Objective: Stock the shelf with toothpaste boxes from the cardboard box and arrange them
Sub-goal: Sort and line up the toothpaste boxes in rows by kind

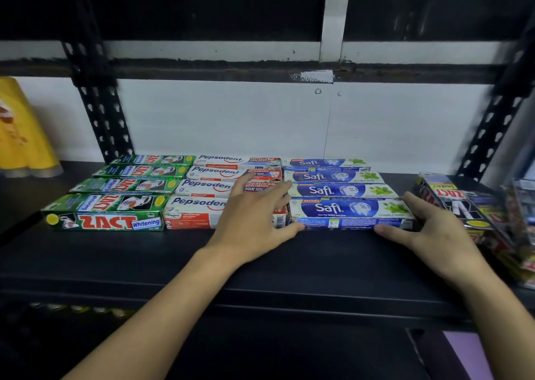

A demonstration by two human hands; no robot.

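I see both hands, left (249, 220) and right (434, 232), fingers spread, bracketing the front blue Safi toothpaste carton (350, 213) on the black metal shelf (260, 252) before a white wall (231, 119).

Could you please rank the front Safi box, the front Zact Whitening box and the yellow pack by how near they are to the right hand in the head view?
1. Front Safi box: touching the right hand, which rests at its right end.
2. Front Zact Whitening box: far left of the front row.
3. Yellow pack: beyond the left upright, at the picture's edge.
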